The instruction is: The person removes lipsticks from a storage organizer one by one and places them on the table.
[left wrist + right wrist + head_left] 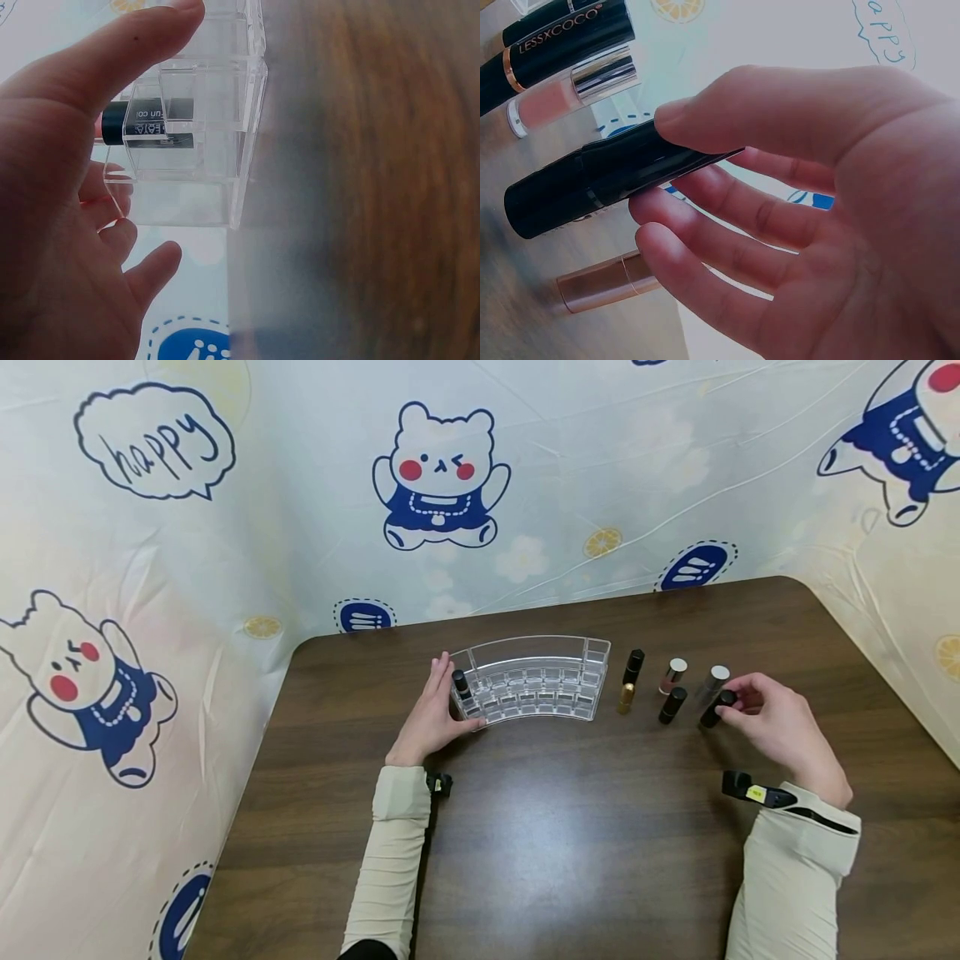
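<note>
A clear tiered lipstick organizer [536,702] stands on the table, one black lipstick tube [461,683] upright in its left end. My left hand [431,718] holds that end, thumb along the front and fingers around the side. Close up in the left wrist view, the black tube [116,124] shows pale lettering through the plastic. To the right, my right hand [780,727] pinches another black lipstick tube [551,195] between thumb and fingertips. Beside it stands a silver-topped tube [714,681], which appears rose-gold in the right wrist view.
Between organizer and right hand stand a black tube [672,705], a pinkish lip gloss [673,675] with a silver cap, and a black-and-gold tube [632,668]. The dark wooden table [525,827] meets a printed cloth backdrop [525,568] at its back and sides.
</note>
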Demonstrator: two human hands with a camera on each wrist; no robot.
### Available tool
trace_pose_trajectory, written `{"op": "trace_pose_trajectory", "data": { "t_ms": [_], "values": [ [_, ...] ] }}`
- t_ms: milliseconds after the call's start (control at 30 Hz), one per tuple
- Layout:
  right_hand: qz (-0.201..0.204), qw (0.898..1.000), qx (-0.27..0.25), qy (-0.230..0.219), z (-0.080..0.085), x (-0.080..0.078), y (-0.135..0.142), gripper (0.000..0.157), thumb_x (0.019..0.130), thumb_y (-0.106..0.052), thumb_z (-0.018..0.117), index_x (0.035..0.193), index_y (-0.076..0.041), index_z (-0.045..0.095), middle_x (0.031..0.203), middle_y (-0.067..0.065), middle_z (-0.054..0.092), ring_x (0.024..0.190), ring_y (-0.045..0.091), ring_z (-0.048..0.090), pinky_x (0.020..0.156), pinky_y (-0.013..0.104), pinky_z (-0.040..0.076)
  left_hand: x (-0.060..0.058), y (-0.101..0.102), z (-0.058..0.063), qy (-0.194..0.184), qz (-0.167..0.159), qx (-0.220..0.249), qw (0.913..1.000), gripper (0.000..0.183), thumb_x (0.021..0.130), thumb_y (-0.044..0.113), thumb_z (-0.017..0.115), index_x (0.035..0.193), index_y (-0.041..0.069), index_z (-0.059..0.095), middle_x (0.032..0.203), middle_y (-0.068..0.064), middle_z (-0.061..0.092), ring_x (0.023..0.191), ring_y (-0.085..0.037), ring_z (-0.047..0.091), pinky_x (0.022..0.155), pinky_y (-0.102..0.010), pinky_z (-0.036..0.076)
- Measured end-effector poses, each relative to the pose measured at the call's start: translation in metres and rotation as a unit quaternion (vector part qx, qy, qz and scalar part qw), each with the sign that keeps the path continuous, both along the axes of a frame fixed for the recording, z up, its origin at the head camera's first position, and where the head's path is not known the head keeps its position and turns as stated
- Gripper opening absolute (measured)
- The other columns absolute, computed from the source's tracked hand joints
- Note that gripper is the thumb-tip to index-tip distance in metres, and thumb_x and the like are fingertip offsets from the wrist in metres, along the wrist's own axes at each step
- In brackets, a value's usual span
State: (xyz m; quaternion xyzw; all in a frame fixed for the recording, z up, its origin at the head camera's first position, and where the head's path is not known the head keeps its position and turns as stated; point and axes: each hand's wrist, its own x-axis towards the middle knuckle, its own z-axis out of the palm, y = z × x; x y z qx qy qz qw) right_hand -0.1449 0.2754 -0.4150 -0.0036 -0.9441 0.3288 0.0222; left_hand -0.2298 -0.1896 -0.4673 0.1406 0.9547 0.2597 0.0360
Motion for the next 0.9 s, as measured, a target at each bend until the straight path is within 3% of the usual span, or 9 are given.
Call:
{"op": "trace_pose_trajectory", "data": {
  "t_ms": [200,467,733,900],
  "values": [
    [0.001,1.0,-0.003,-0.002,-0.0001,-0.0001,-0.0013,0.03,0.089,-0.018,0.068,0.112,0.0,0.058,0.095,0.019,0.065,0.087,0.027,0.058,0.067,0.027,0.041,0.0001,0.0,-0.0003,0.002,0.002,-0.001,1.0,0.111,0.076,0.05,0.078,0.155,0.003,0.014,0.165,-0.001,-0.005,0.151,-0.02,-0.006,0.12,-0.045,0.02],
    [0.003,1.0,-0.001,0.004,-0.0018,-0.0016,-0.0011,0.03,0.089,-0.02,0.07,0.109,-0.002,0.059,0.093,0.016,0.066,0.076,0.003,0.052,0.066,0.022,0.04,-0.0004,-0.0002,-0.0007,0.0,0.003,0.0,1.0,0.11,0.076,0.049,0.078,0.155,0.004,0.015,0.165,-0.001,-0.004,0.151,-0.018,-0.007,0.12,-0.045,0.02],
    [0.005,1.0,-0.002,-0.008,-0.0053,-0.0026,-0.0008,0.03,0.089,-0.019,0.069,0.111,-0.001,0.058,0.096,0.018,0.064,0.088,0.027,0.058,0.07,0.028,0.04,-0.0001,-0.0002,-0.0002,-0.002,0.003,0.001,1.0,0.111,0.076,0.05,0.077,0.155,0.006,0.013,0.165,0.001,-0.007,0.152,-0.018,-0.008,0.12,-0.044,0.02],
    [0.009,1.0,-0.004,-0.01,-0.0074,-0.0032,-0.0001,0.029,0.09,-0.018,0.068,0.11,-0.001,0.058,0.098,0.017,0.062,0.091,0.029,0.059,0.07,0.025,0.04,0.0003,-0.0001,0.0003,-0.001,0.001,0.004,1.0,0.111,0.076,0.05,0.078,0.155,0.006,0.013,0.165,0.0,-0.006,0.152,-0.019,-0.007,0.12,-0.044,0.021]
  ]
}}
